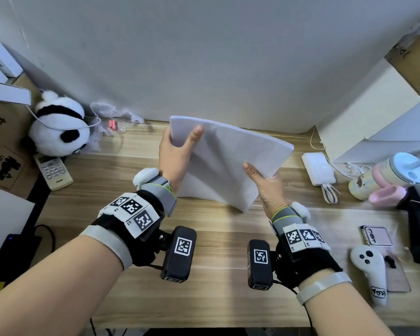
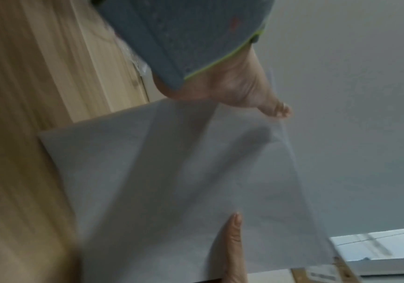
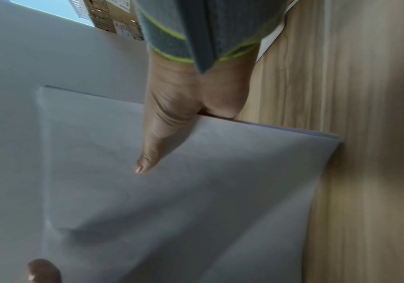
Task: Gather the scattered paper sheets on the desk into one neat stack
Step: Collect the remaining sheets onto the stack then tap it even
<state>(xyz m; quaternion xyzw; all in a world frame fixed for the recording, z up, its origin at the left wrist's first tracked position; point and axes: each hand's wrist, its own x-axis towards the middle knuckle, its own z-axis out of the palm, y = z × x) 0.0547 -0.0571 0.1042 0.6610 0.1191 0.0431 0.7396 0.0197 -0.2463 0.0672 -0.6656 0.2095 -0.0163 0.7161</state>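
Note:
A bundle of white paper sheets (image 1: 228,161) is held tilted above the wooden desk (image 1: 204,238), its lower edge near the desk surface. My left hand (image 1: 180,151) grips the bundle's upper left corner, thumb on the front face. My right hand (image 1: 264,183) grips the right edge lower down, thumb on the front. The sheets (image 2: 184,181) bow slightly between the hands, and their edges look roughly aligned. In the right wrist view my right thumb (image 3: 152,149) presses flat on the paper (image 3: 196,191). The other fingers are hidden behind the sheets.
At the left stand a panda plush (image 1: 58,127), a remote (image 1: 52,170) and cardboard boxes (image 1: 3,146). A white charger (image 1: 319,168), a pastel cup (image 1: 398,173), a phone (image 1: 376,235) and a white controller (image 1: 371,270) lie at the right. White boxes (image 1: 374,117) fill the back right corner.

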